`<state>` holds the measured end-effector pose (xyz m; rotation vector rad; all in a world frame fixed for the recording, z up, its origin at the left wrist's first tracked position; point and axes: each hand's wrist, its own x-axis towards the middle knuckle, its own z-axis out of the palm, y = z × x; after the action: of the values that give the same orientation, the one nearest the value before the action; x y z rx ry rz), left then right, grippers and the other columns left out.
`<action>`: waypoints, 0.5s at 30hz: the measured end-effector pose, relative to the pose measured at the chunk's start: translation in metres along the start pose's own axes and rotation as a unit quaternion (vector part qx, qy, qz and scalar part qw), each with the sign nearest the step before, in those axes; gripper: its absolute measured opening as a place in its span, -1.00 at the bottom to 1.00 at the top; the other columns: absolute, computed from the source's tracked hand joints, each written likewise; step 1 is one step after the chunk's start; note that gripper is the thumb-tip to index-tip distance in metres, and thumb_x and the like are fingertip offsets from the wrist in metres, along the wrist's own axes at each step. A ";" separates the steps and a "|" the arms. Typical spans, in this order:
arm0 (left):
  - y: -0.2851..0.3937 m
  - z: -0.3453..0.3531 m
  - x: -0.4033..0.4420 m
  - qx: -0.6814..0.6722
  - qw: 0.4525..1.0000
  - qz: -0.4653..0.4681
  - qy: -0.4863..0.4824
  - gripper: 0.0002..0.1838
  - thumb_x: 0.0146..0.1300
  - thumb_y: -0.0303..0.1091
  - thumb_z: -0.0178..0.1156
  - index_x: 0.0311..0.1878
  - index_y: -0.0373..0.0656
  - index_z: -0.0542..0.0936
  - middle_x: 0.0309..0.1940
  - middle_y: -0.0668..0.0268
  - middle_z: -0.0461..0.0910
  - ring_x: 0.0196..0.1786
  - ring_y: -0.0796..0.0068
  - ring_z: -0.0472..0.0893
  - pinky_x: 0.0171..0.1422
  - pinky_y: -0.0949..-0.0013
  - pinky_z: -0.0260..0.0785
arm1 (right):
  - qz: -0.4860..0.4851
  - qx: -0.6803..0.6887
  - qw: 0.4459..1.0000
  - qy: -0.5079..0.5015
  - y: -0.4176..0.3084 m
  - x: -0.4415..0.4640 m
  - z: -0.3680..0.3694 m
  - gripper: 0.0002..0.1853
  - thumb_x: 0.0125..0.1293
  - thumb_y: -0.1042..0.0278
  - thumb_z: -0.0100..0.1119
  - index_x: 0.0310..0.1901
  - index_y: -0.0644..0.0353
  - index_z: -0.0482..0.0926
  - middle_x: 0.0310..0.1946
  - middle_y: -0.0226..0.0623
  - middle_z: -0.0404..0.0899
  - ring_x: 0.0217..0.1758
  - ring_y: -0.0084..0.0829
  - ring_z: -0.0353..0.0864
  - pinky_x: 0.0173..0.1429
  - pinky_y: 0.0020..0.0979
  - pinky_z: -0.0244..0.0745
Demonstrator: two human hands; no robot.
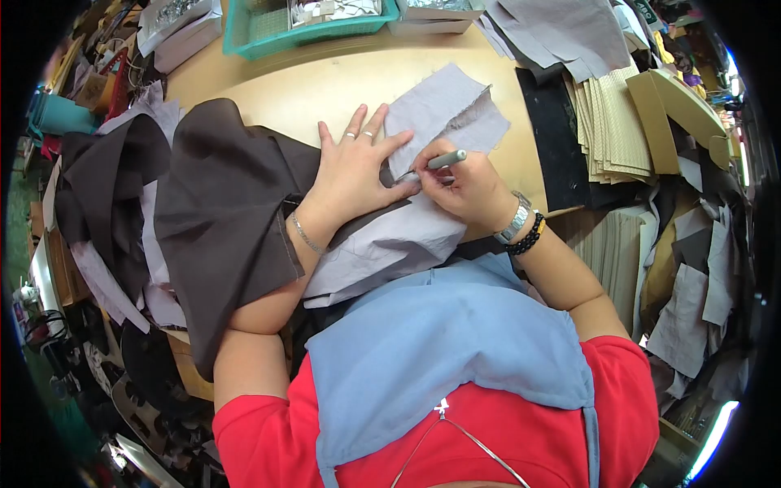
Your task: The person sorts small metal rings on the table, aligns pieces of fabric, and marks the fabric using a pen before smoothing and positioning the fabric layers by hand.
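My left hand [355, 172] lies with fingers spread over dark brown fabric [220, 183], two rings on its fingers. Its thumb presses at the fabric edge close to the pen's tip. In my right hand [473, 189] is a grey pen [447, 159], held in a pinch and pointing down to the left. The tip meets the cloth beside my left thumb, though my fingers partly hide it. Pale grey cloth [390, 248] lies under both hands and hangs toward my lap. Above them, a light grey fabric piece [431, 96] with a frayed, folded edge rests on the table.
A teal basket [244, 42] with small white items stands at the table's [285, 85] far edge. Several grey fabric sheets [561, 37] lie at the back right, near stacked cream textured sheets [610, 122] and a cardboard box [663, 114]. Dark fabric [106, 187] is heaped at left.
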<state>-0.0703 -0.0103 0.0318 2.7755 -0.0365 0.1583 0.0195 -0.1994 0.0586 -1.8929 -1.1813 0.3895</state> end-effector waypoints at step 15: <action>0.001 0.001 -0.001 -0.004 1.000 -0.003 0.001 -0.21 -0.09 0.27 0.40 0.29 0.30 0.53 0.50 0.07 0.17 0.55 -0.02 0.11 0.35 -0.63 -0.17 | -0.015 -0.100 0.991 0.086 0.008 0.017 -0.023 -0.89 0.21 0.50 0.21 -0.25 0.17 0.49 -0.47 -0.11 0.57 -0.43 -0.19 0.66 -0.31 -0.31 0.57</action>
<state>-0.0712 -0.0113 0.0309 2.7677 -0.0286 0.1591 0.0470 -0.1976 0.0686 -2.0325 -1.1658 0.0912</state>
